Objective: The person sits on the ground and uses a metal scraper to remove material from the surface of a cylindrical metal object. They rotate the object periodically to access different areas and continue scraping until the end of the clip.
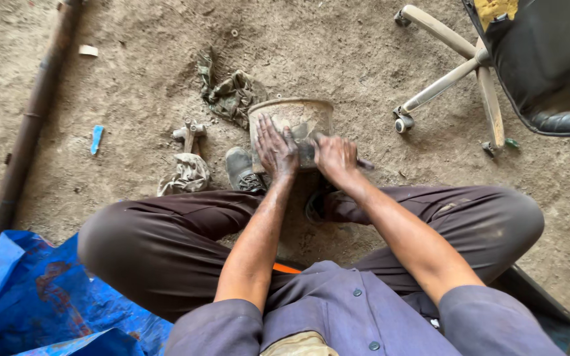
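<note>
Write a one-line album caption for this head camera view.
Seated on a dirt floor, left hand steadies a dusty bucket while right hand works a tool.

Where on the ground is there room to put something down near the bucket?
Bare dirt lies behind the bucket, between the crumpled rag and the office chair's legs. More lies between the long pipe and the small metal tool. It is crowded right at the bucket: left hand, right hand, shoe and cloth lump.
</note>
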